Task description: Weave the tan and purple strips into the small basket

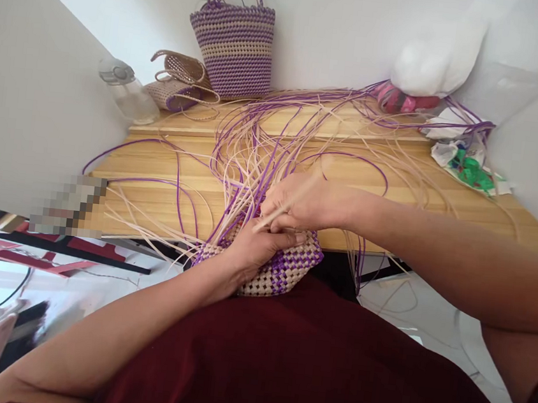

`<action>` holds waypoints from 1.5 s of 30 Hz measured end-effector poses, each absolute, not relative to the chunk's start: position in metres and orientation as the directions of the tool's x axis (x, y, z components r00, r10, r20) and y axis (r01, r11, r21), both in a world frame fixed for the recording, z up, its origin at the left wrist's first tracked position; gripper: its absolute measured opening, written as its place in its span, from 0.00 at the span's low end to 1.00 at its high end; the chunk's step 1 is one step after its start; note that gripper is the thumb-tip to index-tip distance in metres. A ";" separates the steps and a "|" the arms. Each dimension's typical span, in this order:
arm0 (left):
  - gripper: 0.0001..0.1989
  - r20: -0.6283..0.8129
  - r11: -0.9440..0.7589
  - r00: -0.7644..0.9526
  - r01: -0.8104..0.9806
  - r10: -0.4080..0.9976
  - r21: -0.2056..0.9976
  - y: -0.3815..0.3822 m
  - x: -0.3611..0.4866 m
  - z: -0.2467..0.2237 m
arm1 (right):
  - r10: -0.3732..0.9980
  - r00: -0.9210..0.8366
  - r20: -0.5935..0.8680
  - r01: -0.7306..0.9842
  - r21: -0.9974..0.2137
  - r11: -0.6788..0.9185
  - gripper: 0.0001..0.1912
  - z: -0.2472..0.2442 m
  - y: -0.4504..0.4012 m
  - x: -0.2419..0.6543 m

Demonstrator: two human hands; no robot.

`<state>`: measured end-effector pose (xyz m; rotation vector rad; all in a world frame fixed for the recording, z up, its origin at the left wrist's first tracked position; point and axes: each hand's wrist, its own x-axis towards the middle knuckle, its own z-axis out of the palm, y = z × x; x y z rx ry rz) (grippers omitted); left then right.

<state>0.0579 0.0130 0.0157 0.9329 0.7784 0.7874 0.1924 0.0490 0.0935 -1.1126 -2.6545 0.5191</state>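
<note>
A partly woven bag in beige and purple rests at the table's front edge, against my body. My left hand is closed on its near side, thumb lying across the weave. Just above it, my right hand pinches a beige weaving strand, which is blurred by motion. The two hands almost touch, and the fingertips of the right are partly hidden. Long loose purple strands and beige ones fan out from the bag over the table.
A finished purple and beige handbag stands against the wall, beside a small woven beige bag and a clear bottle. A white plastic bag and a green-and-white packet lie at right on the wooden table.
</note>
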 end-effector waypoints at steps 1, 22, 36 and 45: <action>0.19 -0.245 0.394 0.488 -0.230 0.838 0.890 0.013 0.057 0.016 | 0.677 -0.734 0.044 0.607 -0.403 0.685 0.07 0.091 0.051 0.194; 0.10 -0.327 0.448 0.519 -0.122 0.789 0.886 0.018 0.046 0.017 | 0.742 -0.301 0.598 0.853 -0.178 0.490 0.07 0.035 -0.055 0.233; 0.12 -0.194 0.231 0.535 -0.003 0.822 0.973 0.013 0.042 0.015 | 0.804 -0.075 0.589 0.767 -0.482 0.424 0.06 0.031 -0.058 0.218; 0.11 -0.184 0.234 0.501 -0.037 0.845 0.971 0.012 0.039 0.013 | 0.817 -0.130 0.562 0.820 -0.403 0.408 0.05 0.030 -0.069 0.219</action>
